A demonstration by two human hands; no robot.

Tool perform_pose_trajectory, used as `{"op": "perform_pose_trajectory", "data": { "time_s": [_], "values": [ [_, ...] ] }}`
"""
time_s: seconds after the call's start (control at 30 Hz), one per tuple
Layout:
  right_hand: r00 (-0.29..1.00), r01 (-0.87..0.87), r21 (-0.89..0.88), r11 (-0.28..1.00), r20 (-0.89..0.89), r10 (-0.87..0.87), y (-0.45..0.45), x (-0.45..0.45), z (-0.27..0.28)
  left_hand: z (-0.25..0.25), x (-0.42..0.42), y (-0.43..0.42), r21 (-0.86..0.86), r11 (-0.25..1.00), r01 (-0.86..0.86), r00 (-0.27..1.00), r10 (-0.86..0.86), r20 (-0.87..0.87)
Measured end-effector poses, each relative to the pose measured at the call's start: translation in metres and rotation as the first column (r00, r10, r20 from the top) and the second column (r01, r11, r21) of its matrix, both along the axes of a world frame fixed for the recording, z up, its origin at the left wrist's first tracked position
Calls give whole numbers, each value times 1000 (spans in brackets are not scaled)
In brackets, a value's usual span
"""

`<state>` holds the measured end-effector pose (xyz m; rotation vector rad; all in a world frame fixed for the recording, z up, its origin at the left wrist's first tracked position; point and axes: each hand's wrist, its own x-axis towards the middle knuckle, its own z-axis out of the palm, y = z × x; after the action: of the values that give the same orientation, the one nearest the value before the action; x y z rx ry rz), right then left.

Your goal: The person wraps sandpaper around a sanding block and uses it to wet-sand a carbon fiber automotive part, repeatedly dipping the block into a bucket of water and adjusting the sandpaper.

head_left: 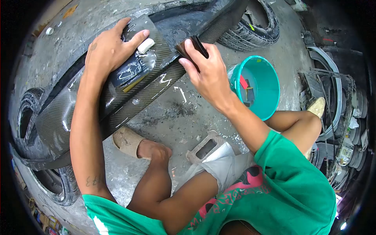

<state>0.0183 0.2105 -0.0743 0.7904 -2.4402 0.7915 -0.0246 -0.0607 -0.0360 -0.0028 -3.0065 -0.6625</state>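
A long, wet carbon-weave panel [55, 127] lies diagonally across the upper left. My left hand [111, 47] rests on it with thumb and fingers spread, the thumb beside a small white block [146, 46]. Below that hand, dark sheets [127, 72] with white suds lie on the panel. My right hand [207, 70] is closed around a dark brown block [192, 49] and presses it at the panel's edge. What lies under the block is hidden.
A teal bucket [274, 84] with a red piece and dark pieces inside stands right of my right hand. Tyres [254, 35] are under the panel's ends. A hollow concrete block [194, 154] sits near my legs. Stacked parts [346, 149] line the right side.
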Motion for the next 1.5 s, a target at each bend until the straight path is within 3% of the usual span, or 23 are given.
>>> {"op": "perform_pose_trajectory", "data": {
  "time_s": [0.1,0.2,0.27,0.3,0.47,0.63,0.73,0.87,1.07,1.13,1.17,1.27,1.33,1.37,1.4,1.43,1.47,1.5],
  "values": [
    [998,5,35,999,-63,-3,6,-31,-3,-11,-7,-5,5,1000,29,999,-29,-37],
    [987,158,39,987,-20,-157,-2,-35,3,-12,-3,-3,22,1000,22,998,-21,-56],
    [995,43,11,999,-94,-42,0,-2,-11,-7,-3,-3,-7,1000,3,1000,-3,-22],
    [1000,26,24,999,-9,-25,-2,10,-6,-5,-3,-3,-11,1000,10,999,-10,-30],
    [988,118,14,993,-97,-117,-3,-44,-6,-8,1,-3,36,998,51,999,-51,-18],
    [999,-13,25,1000,-36,14,2,-8,-3,-6,-7,-5,-43,999,5,998,-8,-62],
    [998,59,66,996,-21,-57,-7,-42,6,-4,-3,-5,58,997,54,998,-53,-21],
    [1000,20,45,999,-19,-20,2,0,-1,-8,-2,-4,-20,1000,14,996,-16,-84],
    [998,42,53,998,-51,-40,-3,-26,1,-4,-1,-2,79,996,47,999,-48,7],
    [1000,18,61,998,-25,-16,3,0,-3,-5,-4,-3,-46,999,16,998,-18,-63],
    [1000,15,64,998,-24,-14,6,1,-6,-2,-3,-3,-30,1000,7,1000,-7,8],
    [1000,-17,8,1000,-12,17,7,-28,3,-13,-9,-8,33,999,9,999,-8,-44],
    [877,103,-246,964,480,29,11,-37,37,-9,-6,-8,44,999,4,997,-1,-71],
    [717,165,-515,841,648,257,17,-26,54,-17,-8,-12,246,969,5,983,41,-178],
    [517,291,-702,650,687,511,26,-15,68,-19,-12,-17,438,898,35,956,98,-276],
    [357,233,-808,541,589,725,41,-7,72,-11,-8,-17,510,859,40,942,138,-307],
    [371,227,-809,542,586,720,52,6,71,-6,-2,-13,512,857,54,939,132,-319],
    [281,398,-829,393,518,808,56,22,74,3,6,-7,485,868,107,914,107,-392]
  ]
}}
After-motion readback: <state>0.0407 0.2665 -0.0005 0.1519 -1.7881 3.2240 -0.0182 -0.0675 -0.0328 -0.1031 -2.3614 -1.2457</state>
